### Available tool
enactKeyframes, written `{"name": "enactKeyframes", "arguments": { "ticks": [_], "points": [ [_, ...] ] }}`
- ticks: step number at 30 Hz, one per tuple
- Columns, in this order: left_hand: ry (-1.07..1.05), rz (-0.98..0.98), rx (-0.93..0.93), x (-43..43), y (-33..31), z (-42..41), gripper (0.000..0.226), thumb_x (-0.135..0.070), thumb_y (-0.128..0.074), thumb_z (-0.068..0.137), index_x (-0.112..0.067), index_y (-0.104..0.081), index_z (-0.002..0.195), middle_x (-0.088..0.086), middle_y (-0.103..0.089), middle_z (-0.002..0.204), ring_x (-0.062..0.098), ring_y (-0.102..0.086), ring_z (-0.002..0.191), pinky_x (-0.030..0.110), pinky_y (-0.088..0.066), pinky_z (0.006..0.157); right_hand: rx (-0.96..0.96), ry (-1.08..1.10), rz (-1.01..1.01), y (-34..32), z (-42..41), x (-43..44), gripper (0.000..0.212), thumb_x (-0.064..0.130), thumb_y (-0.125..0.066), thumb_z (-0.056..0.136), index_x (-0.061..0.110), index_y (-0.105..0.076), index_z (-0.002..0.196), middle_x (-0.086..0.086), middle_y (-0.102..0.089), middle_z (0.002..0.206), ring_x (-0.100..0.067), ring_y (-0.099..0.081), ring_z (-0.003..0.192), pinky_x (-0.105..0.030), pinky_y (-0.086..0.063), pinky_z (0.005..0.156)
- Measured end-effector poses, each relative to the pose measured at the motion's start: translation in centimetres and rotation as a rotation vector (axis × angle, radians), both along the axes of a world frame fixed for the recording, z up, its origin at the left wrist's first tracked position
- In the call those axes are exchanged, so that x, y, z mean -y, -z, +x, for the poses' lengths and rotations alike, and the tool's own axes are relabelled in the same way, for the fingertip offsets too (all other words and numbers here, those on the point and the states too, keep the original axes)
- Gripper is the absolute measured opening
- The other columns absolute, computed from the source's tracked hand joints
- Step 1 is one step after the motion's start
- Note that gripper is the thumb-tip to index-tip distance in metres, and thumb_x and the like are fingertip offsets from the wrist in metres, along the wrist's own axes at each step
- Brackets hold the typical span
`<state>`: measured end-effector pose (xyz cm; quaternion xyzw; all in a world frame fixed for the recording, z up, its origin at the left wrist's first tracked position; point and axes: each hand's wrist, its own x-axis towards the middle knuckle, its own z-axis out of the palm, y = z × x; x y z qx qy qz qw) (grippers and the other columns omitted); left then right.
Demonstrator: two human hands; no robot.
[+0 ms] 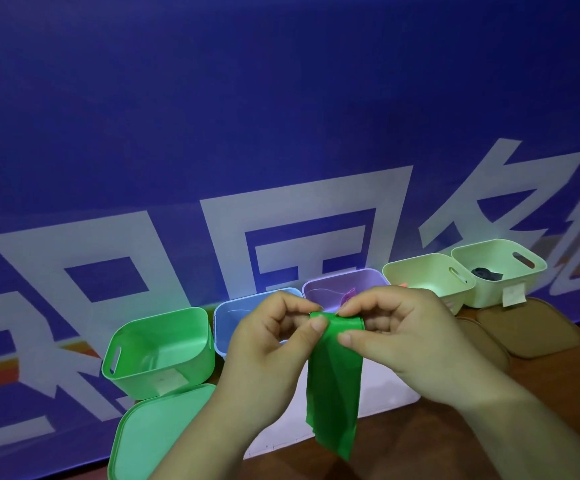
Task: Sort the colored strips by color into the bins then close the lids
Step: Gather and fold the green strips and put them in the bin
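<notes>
Both hands hold a green strip [333, 382] by its top edge, and it hangs down between them. My left hand [271, 344] pinches its upper left corner. My right hand [403, 334] pinches the upper right part. An open green bin [191, 355] stands to the left, with its green lid [157, 434] lying in front of it. Behind my hands stand a blue bin [226, 313] and a purple bin [340, 282] with a pink strip [347, 295] inside. Two pale green bins follow on the right: one [420, 275] shows something orange, the other [510, 271] holds a dark strip [487, 273].
Brown lids [531, 330] lie in front of the pale green bins on the right. The bins stand on a blue banner with large white characters [281, 133] that rises behind them. Bare brown table surface [455, 445] shows at the lower right.
</notes>
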<state>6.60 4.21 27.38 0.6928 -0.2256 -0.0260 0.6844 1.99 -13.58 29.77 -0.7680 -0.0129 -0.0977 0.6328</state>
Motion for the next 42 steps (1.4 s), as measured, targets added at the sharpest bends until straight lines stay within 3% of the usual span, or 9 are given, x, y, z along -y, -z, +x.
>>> {"name": "enactKeyframes", "arguments": {
  "ticks": [4, 9, 13, 17, 21, 29, 33, 38, 42],
  "points": [
    [0.002, -0.022, 0.006, -0.4, 0.0, -0.5, 0.015, -0.023, -0.069, 0.090, -0.035, -0.065, 0.098, 0.025, -0.064, 0.078, 0.044, -0.059, 0.078, 0.044, -0.049, 0.069, -0.009, 0.006, 0.015, -0.1, -0.4, -0.5, 0.030, -0.004, -0.080, 0.075, 0.024, -0.076, 0.085, -0.004, -0.076, 0.084, -0.025, -0.073, 0.080, -0.040, -0.061, 0.081],
    [0.005, 0.026, 0.095, -0.8, 0.3, -0.9, 0.007, -0.029, -0.068, 0.087, -0.030, -0.069, 0.094, 0.006, -0.068, 0.078, 0.026, -0.062, 0.076, 0.036, -0.051, 0.069, -0.006, 0.001, 0.016, -0.3, -1.0, -0.8, 0.025, -0.003, -0.079, 0.076, 0.021, -0.077, 0.085, -0.005, -0.076, 0.083, -0.022, -0.074, 0.080, -0.037, -0.061, 0.081],
    [0.065, 0.045, 0.080, -1.3, 0.5, -1.2, 0.016, -0.034, -0.070, 0.083, -0.030, -0.068, 0.098, -0.001, -0.064, 0.076, 0.015, -0.059, 0.073, 0.033, -0.049, 0.070, -0.001, -0.004, 0.036, -0.5, -1.4, -0.9, 0.021, -0.002, -0.079, 0.076, 0.017, -0.078, 0.084, -0.006, -0.076, 0.081, -0.018, -0.072, 0.076, -0.031, -0.060, 0.077],
    [0.090, 0.089, 0.102, -1.4, 0.5, -1.8, 0.022, -0.022, -0.072, 0.083, -0.034, -0.067, 0.101, -0.002, -0.070, 0.083, 0.018, -0.066, 0.084, 0.037, -0.054, 0.081, 0.012, -0.017, 0.037, -0.7, -1.8, -0.8, 0.015, -0.002, -0.077, 0.077, 0.011, -0.076, 0.084, -0.001, -0.073, 0.072, -0.007, -0.067, 0.068, -0.018, -0.054, 0.067],
    [0.081, 0.088, 0.099, -1.2, 0.4, -2.3, 0.020, -0.022, -0.071, 0.085, -0.034, -0.067, 0.101, 0.003, -0.073, 0.088, 0.024, -0.068, 0.088, 0.047, -0.056, 0.086, 0.002, -0.029, 0.020, -0.7, -2.2, -0.5, 0.014, 0.000, -0.077, 0.079, 0.014, -0.077, 0.083, -0.006, -0.073, 0.076, -0.012, -0.067, 0.071, -0.022, -0.056, 0.070],
    [0.074, 0.094, 0.119, -0.3, -0.4, -2.9, 0.028, -0.018, -0.073, 0.083, -0.033, -0.067, 0.106, -0.009, -0.071, 0.088, 0.012, -0.066, 0.084, 0.028, -0.053, 0.080, -0.029, -0.038, 0.044, -0.9, -2.6, 0.3, 0.006, 0.009, -0.074, 0.085, 0.014, -0.074, 0.081, -0.003, -0.067, 0.062, -0.009, -0.059, 0.059, -0.019, -0.050, 0.057],
    [0.089, 0.083, 0.146, 0.4, -0.6, -3.2, 0.028, -0.018, -0.075, 0.082, -0.030, -0.068, 0.106, 0.001, -0.072, 0.094, 0.024, -0.068, 0.090, 0.038, -0.056, 0.083, -0.023, -0.033, 0.042, -1.1, -2.8, 1.3, 0.003, 0.017, -0.072, 0.087, 0.018, -0.074, 0.085, -0.016, -0.068, 0.069, -0.017, -0.060, 0.062, -0.029, -0.052, 0.062],
    [0.077, 0.073, 0.138, 1.8, -1.0, -3.4, 0.026, -0.014, -0.074, 0.081, -0.030, -0.070, 0.100, -0.006, -0.071, 0.084, 0.013, -0.066, 0.081, 0.027, -0.053, 0.074, -0.016, -0.053, 0.069, -1.1, -3.3, 2.5, 0.010, 0.011, -0.066, 0.091, 0.012, -0.073, 0.084, -0.009, -0.069, 0.067, -0.014, -0.063, 0.062, -0.023, -0.051, 0.060],
    [0.055, 0.021, 0.086, 3.5, -1.1, -3.6, 0.024, -0.017, -0.076, 0.080, -0.031, -0.072, 0.099, 0.006, -0.074, 0.088, 0.025, -0.070, 0.084, 0.029, -0.055, 0.072, 0.014, -0.068, 0.067, -1.3, -3.6, 4.0, 0.009, 0.014, -0.065, 0.091, 0.013, -0.073, 0.087, -0.009, -0.072, 0.074, -0.017, -0.068, 0.069, -0.023, -0.054, 0.065]
  ]
}}
